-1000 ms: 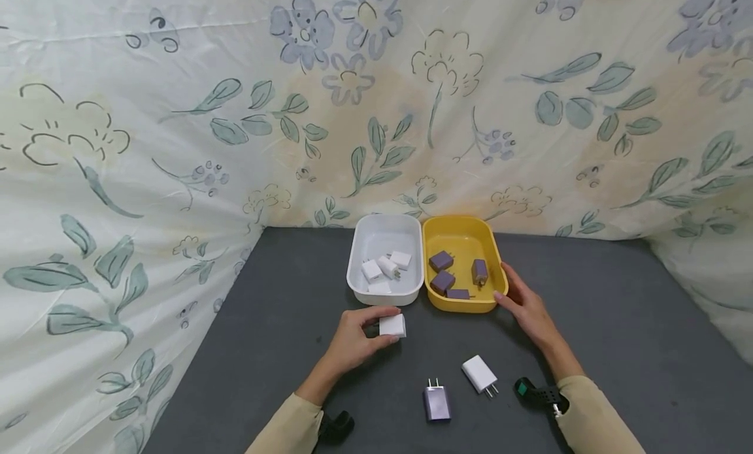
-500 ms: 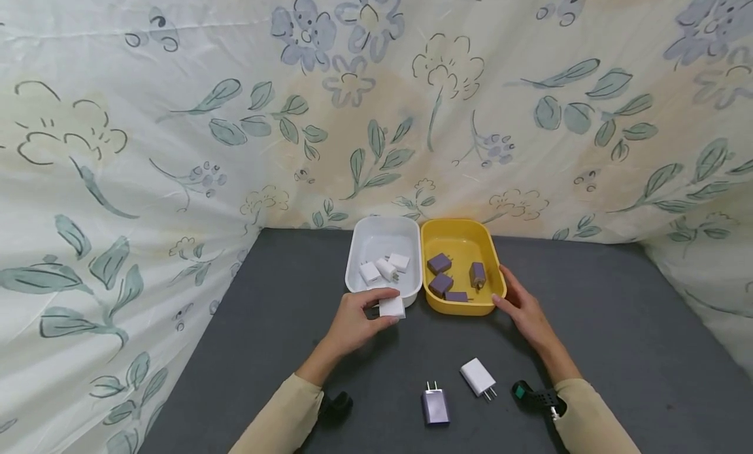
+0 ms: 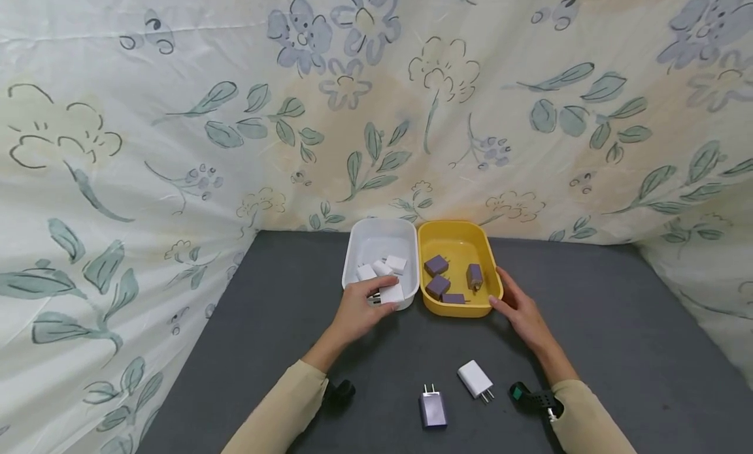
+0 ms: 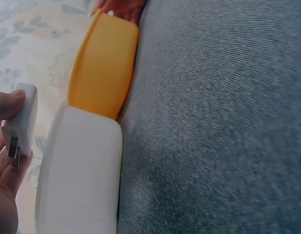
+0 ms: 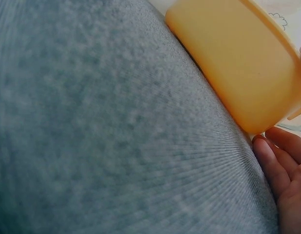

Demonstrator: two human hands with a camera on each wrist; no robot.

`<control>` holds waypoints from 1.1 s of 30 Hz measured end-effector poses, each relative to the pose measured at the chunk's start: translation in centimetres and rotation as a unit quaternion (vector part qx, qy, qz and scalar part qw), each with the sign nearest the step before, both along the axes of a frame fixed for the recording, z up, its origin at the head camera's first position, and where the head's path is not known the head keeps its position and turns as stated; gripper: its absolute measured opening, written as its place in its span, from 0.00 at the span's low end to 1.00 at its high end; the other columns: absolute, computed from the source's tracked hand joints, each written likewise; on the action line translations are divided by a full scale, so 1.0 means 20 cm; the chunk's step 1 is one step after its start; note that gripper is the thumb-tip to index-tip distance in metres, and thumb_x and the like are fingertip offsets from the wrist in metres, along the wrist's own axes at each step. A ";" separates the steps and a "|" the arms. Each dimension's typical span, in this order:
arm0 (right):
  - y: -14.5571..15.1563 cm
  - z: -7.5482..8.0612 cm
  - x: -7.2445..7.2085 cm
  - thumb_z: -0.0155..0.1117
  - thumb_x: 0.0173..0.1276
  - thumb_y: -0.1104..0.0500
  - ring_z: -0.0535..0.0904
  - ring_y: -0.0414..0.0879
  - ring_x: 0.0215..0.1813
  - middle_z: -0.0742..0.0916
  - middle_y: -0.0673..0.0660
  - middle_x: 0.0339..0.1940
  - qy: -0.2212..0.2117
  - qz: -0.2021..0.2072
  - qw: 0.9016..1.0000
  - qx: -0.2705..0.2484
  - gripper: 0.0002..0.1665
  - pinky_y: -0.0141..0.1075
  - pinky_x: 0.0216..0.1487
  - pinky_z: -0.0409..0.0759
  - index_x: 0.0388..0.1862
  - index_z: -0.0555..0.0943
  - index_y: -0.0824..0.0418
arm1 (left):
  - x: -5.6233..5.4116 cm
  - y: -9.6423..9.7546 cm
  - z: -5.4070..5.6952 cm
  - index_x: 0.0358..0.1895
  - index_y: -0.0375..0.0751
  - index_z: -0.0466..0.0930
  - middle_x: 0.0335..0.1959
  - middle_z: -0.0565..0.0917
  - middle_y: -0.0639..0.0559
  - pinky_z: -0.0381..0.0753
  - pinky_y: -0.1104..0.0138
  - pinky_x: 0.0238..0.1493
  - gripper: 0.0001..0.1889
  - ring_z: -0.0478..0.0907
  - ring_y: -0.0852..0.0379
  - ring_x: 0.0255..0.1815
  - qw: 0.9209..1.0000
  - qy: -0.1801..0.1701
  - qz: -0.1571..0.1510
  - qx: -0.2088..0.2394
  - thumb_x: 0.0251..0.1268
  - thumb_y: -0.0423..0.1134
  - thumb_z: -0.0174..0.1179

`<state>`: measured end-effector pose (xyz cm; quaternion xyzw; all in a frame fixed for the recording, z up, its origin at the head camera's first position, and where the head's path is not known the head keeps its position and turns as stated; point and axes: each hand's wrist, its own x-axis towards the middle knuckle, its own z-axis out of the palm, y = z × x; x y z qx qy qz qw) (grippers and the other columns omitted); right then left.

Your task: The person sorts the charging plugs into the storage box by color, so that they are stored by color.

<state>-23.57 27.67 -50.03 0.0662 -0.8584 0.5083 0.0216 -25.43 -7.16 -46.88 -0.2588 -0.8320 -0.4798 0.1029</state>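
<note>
My left hand [image 3: 359, 311] pinches a white charger plug [image 3: 391, 293] between thumb and fingers, over the front rim of the white bin [image 3: 384, 230]. In the left wrist view the metal prongs of that charger plug [image 4: 25, 122] point down toward the camera, and it is above the bin's rim. Several white charger plugs [image 3: 396, 264] lie inside this bin, partly hidden by the hand. My right hand [image 3: 522, 313] grips the front right corner of the yellow bin [image 3: 461, 245], thumb at the front rim and fingers along the side. Several purple charger plugs [image 3: 438, 287] lie in it.
Nearer on the dark grey tabletop [image 3: 282, 271] lie a purple charger plug [image 3: 433, 411], prongs pointing away, and a white charger plug [image 3: 474, 377], lying diagonally. The two bins stand side by side against a floral cloth [image 3: 376, 101] at the back.
My left hand has carried the white charger plug forward, from in front of the white bin to over its front rim. The right hand keeps its grip on the yellow bin.
</note>
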 end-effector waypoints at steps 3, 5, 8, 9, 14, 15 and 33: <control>0.01 -0.03 -0.02 0.55 0.75 0.51 0.72 0.62 0.67 0.70 0.69 0.72 0.000 0.001 1.000 0.004 0.42 0.13 0.50 0.67 0.80 0.47 0.52 | -0.02 0.01 0.01 0.54 0.43 0.83 0.51 0.87 0.49 0.85 0.59 0.52 0.23 0.84 0.54 0.52 1.000 0.004 0.004 0.001 0.50 0.32 0.73; 0.03 -0.07 -0.04 0.55 0.75 0.50 0.72 0.61 0.68 0.69 0.68 0.73 0.002 -0.001 1.000 0.004 0.42 0.13 0.50 0.67 0.80 0.47 0.47 | -0.04 0.02 0.01 0.54 0.42 0.83 0.51 0.86 0.49 0.85 0.59 0.52 0.23 0.83 0.54 0.52 1.000 0.009 0.014 0.007 0.50 0.33 0.73; 0.06 -0.13 -0.06 0.55 0.74 0.48 0.72 0.58 0.68 0.70 0.66 0.73 0.007 -0.005 1.000 0.006 0.42 0.15 0.51 0.68 0.80 0.47 0.41 | -0.07 0.02 0.02 0.53 0.41 0.84 0.51 0.86 0.48 0.85 0.57 0.51 0.23 0.84 0.53 0.51 0.999 0.022 0.038 0.020 0.49 0.32 0.74; 0.05 -0.12 -0.06 0.55 0.74 0.48 0.72 0.59 0.68 0.70 0.66 0.73 0.006 -0.006 1.000 0.005 0.42 0.19 0.55 0.71 0.80 0.47 0.42 | -0.08 0.03 0.02 0.53 0.42 0.84 0.51 0.86 0.48 0.85 0.57 0.51 0.23 0.84 0.52 0.51 0.998 0.025 0.046 0.023 0.49 0.32 0.74; -0.01 0.00 0.01 0.54 0.75 0.51 0.70 0.64 0.68 0.69 0.70 0.73 -0.006 -0.007 1.000 0.001 0.42 0.57 0.68 0.70 0.80 0.47 0.53 | -0.10 0.04 0.02 0.53 0.40 0.84 0.52 0.86 0.47 0.84 0.56 0.54 0.23 0.83 0.51 0.54 0.998 0.028 0.055 0.018 0.49 0.31 0.74; -0.02 0.02 0.02 0.54 0.75 0.52 0.70 0.66 0.68 0.68 0.72 0.72 -0.008 -0.007 1.000 -0.002 0.42 0.63 0.68 0.67 0.80 0.47 0.55 | -0.11 0.04 0.02 0.53 0.41 0.84 0.52 0.86 0.47 0.84 0.57 0.55 0.23 0.83 0.51 0.54 0.998 0.027 0.053 0.014 0.49 0.31 0.73; 0.06 -0.15 -0.08 0.55 0.74 0.47 0.72 0.60 0.68 0.71 0.67 0.72 0.004 -0.009 1.000 -0.003 0.42 0.56 0.67 0.70 0.80 0.47 0.39 | -0.18 0.15 0.02 0.54 0.38 0.83 0.51 0.86 0.48 0.82 0.60 0.57 0.23 0.83 0.53 0.54 0.997 0.037 0.058 -0.039 0.51 0.31 0.72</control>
